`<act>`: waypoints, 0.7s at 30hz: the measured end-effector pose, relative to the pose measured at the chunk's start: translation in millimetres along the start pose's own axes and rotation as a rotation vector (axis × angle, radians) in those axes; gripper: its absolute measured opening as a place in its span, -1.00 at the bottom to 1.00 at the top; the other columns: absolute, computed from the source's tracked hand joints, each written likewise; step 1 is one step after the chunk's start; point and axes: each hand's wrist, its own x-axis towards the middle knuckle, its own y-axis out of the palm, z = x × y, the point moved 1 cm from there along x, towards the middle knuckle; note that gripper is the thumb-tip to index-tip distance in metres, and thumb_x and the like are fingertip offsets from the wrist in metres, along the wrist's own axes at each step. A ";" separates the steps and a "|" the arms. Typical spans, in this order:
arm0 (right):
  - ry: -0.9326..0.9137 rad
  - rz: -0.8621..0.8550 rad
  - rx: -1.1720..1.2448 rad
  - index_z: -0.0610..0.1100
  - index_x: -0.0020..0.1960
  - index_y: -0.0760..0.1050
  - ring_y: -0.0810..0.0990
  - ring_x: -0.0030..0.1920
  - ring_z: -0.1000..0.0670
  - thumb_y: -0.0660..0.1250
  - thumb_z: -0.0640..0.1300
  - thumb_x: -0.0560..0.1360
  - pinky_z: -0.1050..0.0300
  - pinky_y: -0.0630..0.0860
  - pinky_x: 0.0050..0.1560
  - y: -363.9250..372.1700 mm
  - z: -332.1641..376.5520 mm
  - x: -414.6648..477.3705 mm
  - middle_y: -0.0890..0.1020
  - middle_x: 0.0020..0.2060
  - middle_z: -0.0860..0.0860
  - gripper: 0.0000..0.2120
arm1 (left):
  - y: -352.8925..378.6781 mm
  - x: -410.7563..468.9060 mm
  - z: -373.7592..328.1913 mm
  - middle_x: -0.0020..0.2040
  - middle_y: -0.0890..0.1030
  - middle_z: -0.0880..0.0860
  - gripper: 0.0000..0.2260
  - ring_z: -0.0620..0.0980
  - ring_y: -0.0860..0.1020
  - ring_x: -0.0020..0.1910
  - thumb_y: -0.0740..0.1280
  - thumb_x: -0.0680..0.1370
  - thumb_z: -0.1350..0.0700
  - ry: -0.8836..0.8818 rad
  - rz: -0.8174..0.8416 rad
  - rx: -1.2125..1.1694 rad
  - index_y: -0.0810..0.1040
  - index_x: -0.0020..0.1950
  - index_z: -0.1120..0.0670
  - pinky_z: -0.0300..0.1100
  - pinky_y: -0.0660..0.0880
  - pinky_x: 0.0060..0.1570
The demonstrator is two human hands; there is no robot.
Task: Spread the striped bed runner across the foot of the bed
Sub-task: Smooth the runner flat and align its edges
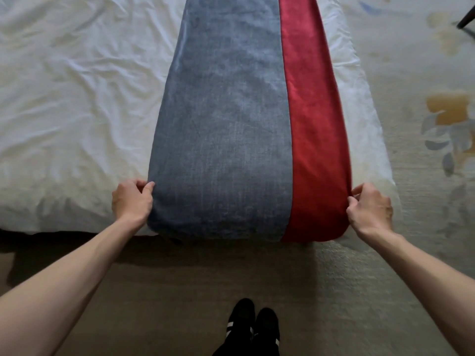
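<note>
The bed runner (pixel 231 129) lies flat along the white bed (pixel 72 104), a wide grey-blue band on the left and a red band on the right. Its near end hangs over the bed's edge toward me. My left hand (pixel 132 200) pinches the grey-blue left edge of the runner near the bed's edge. My right hand (pixel 370 209) pinches the red right edge at about the same height. Both arms reach forward from the bottom corners of the view.
The wrinkled white duvet spreads far to the left; a narrow white strip shows right of the runner. Patterned carpet (pixel 437 119) lies to the right and beige carpet below. My feet in black shoes (pixel 253 327) stand near the bed. A dark furniture leg (pixel 466 20) is at top right.
</note>
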 end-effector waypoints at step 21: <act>-0.029 -0.053 0.004 -0.19 -0.07 0.46 0.57 -0.13 -0.27 0.32 -0.20 0.49 -0.02 0.44 -0.14 8.7 -15.5 -14.1 0.62 -0.18 -0.27 -0.94 | 5.0 -13.7 17.6 -0.10 0.64 0.17 -0.81 0.07 0.52 -0.16 0.33 0.55 0.04 0.030 -0.020 0.028 0.61 -0.03 0.16 -0.07 0.45 -0.16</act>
